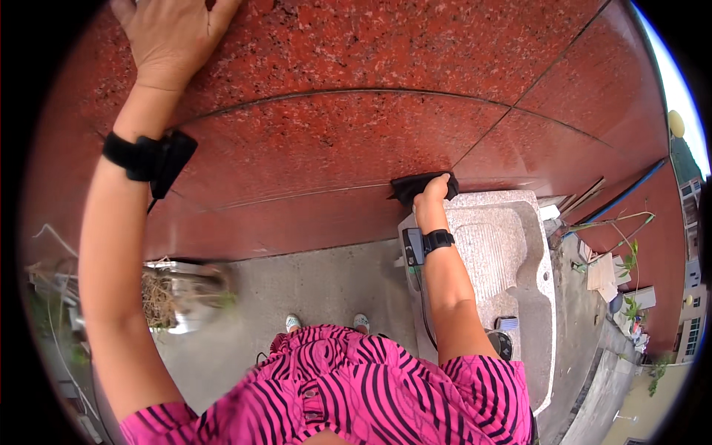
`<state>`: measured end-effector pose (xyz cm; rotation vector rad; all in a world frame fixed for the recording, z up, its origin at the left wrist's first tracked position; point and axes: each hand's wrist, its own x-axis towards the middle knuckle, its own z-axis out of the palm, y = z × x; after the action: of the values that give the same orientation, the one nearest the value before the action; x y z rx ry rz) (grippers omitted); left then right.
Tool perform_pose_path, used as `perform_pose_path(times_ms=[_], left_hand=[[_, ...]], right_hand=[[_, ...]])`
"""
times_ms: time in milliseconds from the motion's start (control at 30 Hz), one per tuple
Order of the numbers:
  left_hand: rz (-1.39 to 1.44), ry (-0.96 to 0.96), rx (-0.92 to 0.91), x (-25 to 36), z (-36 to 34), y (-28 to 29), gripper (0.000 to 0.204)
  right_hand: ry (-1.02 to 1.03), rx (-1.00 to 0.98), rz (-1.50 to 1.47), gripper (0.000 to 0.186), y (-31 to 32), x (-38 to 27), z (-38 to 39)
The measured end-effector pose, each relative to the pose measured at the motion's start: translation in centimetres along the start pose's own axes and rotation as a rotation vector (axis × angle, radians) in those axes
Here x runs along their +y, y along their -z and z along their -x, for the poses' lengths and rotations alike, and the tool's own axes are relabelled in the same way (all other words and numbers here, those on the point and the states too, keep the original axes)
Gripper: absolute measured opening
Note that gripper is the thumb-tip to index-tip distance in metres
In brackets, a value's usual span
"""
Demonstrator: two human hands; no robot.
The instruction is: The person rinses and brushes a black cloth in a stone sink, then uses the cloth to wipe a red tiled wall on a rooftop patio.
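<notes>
My left hand [174, 41] lies against the speckled red stone wall [348, 133] at the upper left. Its thumb stands apart from the fingers, whose tips are cut off by the picture's top edge, and it holds nothing. Lower on the wall, right of the middle, my right hand [432, 199] grips a dark cloth [408, 188] and presses it to the stone. The cloth hides part of the fingers. Just below this hand is the back rim of a pale stone washing sink [493, 199] with a ribbed slope. Black straps with small devices circle both wrists.
A blue brush [507, 323] lies in the sink. To the left is a pale container of dry plant matter [159, 297], partly blurred. Boards, stone pieces and a green climbing plant [630, 256] line the right side. My feet stand on a concrete floor [297, 274].
</notes>
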<state>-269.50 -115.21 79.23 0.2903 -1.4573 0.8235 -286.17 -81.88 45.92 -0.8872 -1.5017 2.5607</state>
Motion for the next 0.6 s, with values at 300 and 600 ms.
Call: perform_pose_path(times_ms=[300,600], left_hand=[[0.270,0.087,-0.157,1.2,-0.6,3.3,0.084],[0.156,0.057,-0.123,0.4,0.1,1.3,0.083]], right_hand=[[1.296,-0.043,0.330,0.062,-6.5,-12.2,8.5],[1.832,-0.716,0.995,0.080,-6.7,1.4,17.4]])
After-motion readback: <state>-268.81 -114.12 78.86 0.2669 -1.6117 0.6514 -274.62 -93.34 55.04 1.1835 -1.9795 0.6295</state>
